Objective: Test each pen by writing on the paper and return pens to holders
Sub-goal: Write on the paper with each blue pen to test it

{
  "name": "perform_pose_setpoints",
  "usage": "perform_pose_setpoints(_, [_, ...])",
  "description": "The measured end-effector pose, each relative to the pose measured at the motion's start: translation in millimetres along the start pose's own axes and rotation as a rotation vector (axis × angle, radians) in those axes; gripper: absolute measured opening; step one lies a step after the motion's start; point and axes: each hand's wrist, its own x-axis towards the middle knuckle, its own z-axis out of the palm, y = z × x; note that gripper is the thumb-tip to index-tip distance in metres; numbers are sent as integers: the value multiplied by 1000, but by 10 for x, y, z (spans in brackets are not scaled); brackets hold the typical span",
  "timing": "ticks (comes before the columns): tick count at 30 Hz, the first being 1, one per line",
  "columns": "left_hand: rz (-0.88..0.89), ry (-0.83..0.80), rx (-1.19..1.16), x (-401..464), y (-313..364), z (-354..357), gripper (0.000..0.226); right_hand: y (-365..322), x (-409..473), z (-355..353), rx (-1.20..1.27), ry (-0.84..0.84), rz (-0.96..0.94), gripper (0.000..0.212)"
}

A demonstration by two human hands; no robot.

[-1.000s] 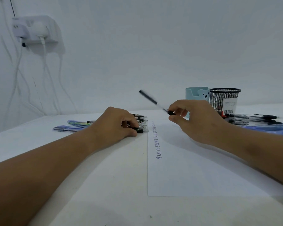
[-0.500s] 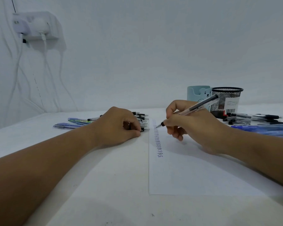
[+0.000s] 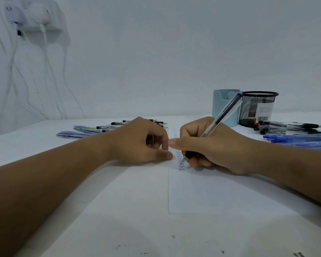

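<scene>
The pen [image 3: 218, 118], judged light, stiff and slick-barrelled, was pinched low near its dark grip by the right hand [image 3: 209, 145], tip on the paper [image 3: 220, 193] at 12 o'clock; the left hand [image 3: 139, 141] was curled, seemingly empty.

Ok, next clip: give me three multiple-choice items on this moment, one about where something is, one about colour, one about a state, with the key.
1. Where does the black mesh holder stand?
A. left of the paper
B. right of the light blue holder
C. on the paper

2. What colour is the cluster of pens at the far right edge?
A. blue
B. red
C. yellow

3. What is the right hand doing?
A. resting flat and empty
B. dropping a pen into a holder
C. gripping a clear pen with its tip at the paper

Key: 1 B, the mesh holder sits just right of the blue one. 2 A, those barrels are blue. 3 C, the fingers curl round the pen, its tip at the column of written words.
</scene>
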Motion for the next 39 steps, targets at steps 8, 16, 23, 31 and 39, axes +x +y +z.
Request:
perform_pose_setpoints(8, [-51,-22,-18,-12,64,-2,19,55,20,17,-183,33,-43,44])
perform_pose_setpoints(16, [-63,-18,5,-5,76,-5,19,88,27,9,-277,26,-39,40])
perform_pose_setpoints(23, [-70,-19,0,-2,59,-8,17,54,5,15,-270,-4,-41,43])
perform_pose_setpoints(31, [-62,-21,3,1,56,-14,17,85,19,7,-249,-11,-74,43])
perform_pose_setpoints(39, [-74,-25,-13,2,58,-13,18,80,20,9,-274,18,-59,41])
